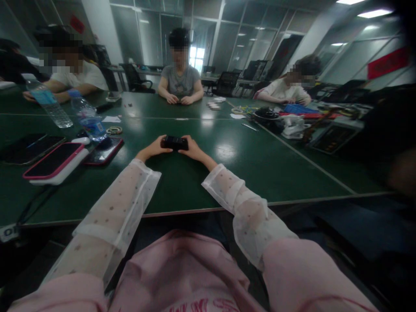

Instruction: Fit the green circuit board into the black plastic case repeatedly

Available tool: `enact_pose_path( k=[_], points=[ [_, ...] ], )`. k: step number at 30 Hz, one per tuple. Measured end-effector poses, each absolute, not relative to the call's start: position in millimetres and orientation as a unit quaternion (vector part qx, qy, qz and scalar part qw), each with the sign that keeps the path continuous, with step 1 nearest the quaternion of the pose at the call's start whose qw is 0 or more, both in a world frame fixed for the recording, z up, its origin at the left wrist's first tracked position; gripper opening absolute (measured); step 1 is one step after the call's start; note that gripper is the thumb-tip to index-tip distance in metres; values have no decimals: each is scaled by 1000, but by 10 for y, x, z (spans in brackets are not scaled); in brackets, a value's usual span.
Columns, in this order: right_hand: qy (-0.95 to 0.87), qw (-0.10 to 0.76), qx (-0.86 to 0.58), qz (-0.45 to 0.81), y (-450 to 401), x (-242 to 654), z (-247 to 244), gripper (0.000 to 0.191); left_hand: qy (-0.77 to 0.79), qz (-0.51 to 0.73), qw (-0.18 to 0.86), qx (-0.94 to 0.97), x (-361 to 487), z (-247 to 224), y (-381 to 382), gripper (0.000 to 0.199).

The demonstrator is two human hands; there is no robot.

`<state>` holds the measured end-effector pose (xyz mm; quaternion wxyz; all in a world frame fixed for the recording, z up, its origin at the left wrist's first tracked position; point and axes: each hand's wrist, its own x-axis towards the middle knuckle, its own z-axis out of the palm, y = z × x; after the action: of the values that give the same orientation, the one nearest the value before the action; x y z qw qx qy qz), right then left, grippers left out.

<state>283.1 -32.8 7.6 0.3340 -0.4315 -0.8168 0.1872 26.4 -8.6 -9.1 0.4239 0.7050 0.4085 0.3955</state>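
Observation:
A small black boxy device (176,143) is held between my two hands over the green table (182,182). My left hand (156,147) grips its left end, with the thumb along the near side. On the opposite end my right hand (194,149) has its fingers closed round the device in the same way. What kind of device it is, I cannot make out. Sheer white sleeves with dark stars cover both of my forearms.
Left of my hands lie a red-edged phone (104,151), a pink-cased phone (55,160) on a white box, a tape roll (114,130) and two water bottles, one nearer (89,117). Several people sit around the table, one opposite (181,80). Bags and cables (269,119) lie at right.

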Motion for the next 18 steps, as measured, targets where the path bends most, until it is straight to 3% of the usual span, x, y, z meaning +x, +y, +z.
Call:
enact_pose_path(
  k=[5, 12, 18],
  points=[
    [-824, 320, -436, 167, -288, 2835, 40, 66, 401, 378, 369, 749, 266, -61, -89, 84],
    [-826, 328, -429, 163, -283, 2834, 16, 66, 422, 357, 349, 757, 285, 18, -154, 85],
    [-828, 331, -423, 163, -272, 2840, 9, 64, 505, 340, 340, 717, 365, 187, -337, 71]
  ],
)
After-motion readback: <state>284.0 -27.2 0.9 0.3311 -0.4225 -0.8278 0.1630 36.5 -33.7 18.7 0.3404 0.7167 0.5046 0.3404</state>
